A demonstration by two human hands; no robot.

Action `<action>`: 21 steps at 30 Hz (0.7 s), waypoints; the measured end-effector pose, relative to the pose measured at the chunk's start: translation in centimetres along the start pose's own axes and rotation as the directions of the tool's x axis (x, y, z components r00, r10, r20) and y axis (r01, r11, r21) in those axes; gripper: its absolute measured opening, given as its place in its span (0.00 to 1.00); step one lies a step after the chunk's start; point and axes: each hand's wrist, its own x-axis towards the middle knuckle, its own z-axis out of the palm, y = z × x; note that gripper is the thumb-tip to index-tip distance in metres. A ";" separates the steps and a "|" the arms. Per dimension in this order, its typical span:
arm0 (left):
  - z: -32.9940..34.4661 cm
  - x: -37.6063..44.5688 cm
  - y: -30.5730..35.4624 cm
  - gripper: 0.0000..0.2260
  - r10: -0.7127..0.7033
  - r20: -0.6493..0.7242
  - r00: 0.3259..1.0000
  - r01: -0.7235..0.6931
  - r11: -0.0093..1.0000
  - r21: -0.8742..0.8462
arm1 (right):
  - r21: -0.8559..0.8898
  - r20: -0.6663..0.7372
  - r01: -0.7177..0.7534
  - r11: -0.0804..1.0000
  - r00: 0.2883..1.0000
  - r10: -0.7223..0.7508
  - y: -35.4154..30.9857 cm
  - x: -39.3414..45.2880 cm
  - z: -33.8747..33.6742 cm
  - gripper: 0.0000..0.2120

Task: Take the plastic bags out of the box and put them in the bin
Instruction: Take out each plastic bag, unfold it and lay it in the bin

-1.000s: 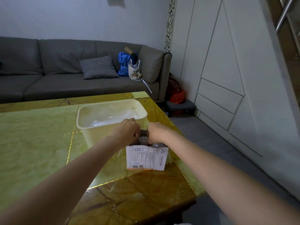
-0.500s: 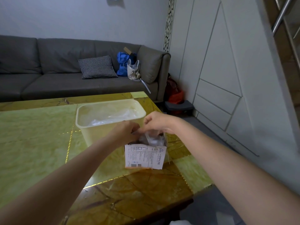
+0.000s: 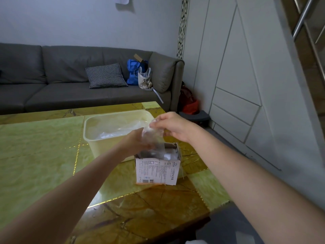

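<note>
Table (image 3: 44, 155): glossy top, green and amber stone-look panels joined by thin gold seams.

Box (image 3: 157, 169): small white printed cardboard cube, torn open at the top, standing near the table's right edge. Crumpled clear film shows inside it.

Bin (image 3: 98, 136): pale cream plastic tub, rectangular with rounded corners and a smooth rim, just behind and left of the box. Clear plastic already lies inside.

Plastic bag (image 3: 153, 138): thin, transparent, wrinkled; stretched upward out of the box opening, lower end at the box mouth.

Right hand (image 3: 173, 127): fingertips pinch the bag's upper end, above the box and at the bin's right rim.

Left hand (image 3: 135, 143): at the box's top, behind the film; fingers curled at the bag's lower part, though the grip itself is blurred and cannot be told.

Behind the table: grey upholstered sofa (image 3: 61, 81) with a checked cushion (image 3: 106, 75).
</note>
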 end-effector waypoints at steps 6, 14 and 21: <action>-0.7 -0.2 0.5 0.07 -0.072 -0.025 0.997 0.064 0.965 -0.253 | 0.402 -0.264 0.223 0.888 0.957 -0.120 -0.9 0.3 -1.0 0.12; -2.0 0.5 1.3 0.03 -0.224 -0.154 0.962 0.041 0.680 -0.732 | 0.298 -0.094 0.038 0.954 0.996 -0.011 0.0 0.3 -1.1 0.13; -1.4 0.3 1.2 0.06 -0.183 -0.057 0.981 0.064 0.595 -0.801 | 0.246 -0.032 -0.017 0.969 0.999 0.026 0.6 0.7 -0.3 0.03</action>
